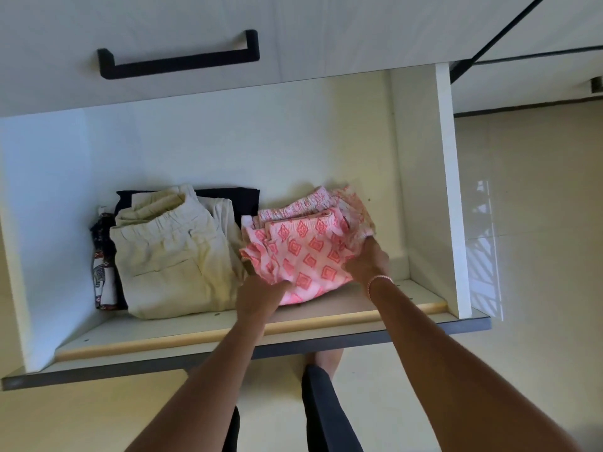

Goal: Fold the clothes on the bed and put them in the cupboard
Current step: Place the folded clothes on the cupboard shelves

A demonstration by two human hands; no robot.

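Observation:
A folded pink and white garment with a diamond print lies on the right half of the open cupboard shelf. My left hand grips its near left edge, fingers tucked under the cloth. At the garment's right side my right hand, with a bead bracelet on the wrist, holds the fold. Left of it sits a folded cream pair of trousers on a dark garment, with a patterned cloth at the far left.
A white drawer front with a black handle hangs above the shelf. The cupboard's right wall stands close to my right hand. Pale tiled floor spreads to the right and below, where my legs and a foot show.

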